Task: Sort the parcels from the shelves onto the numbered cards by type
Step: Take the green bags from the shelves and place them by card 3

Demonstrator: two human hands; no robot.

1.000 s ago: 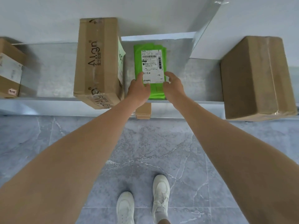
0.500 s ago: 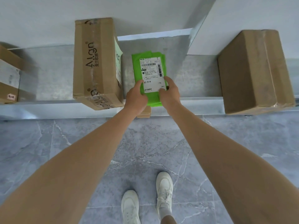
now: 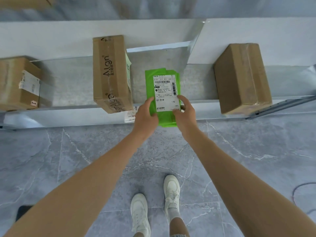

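A flat green plastic mailer bag with a white shipping label lies over the front edge of the metal shelf, its near end hanging past the edge. My left hand grips its near left side and my right hand grips its near right side, thumbs on top. No numbered cards are in view.
A tall "Align" cardboard box stands just left of the bag. Another brown box sits to the right and a labelled box at far left. A small box shows on the lower shelf. Grey marble floor and my white shoes lie below.
Both hands have drawn the green bag toward me from the back of the shelf until it overhangs the front edge. The view has tilted, showing more of the shelf above.
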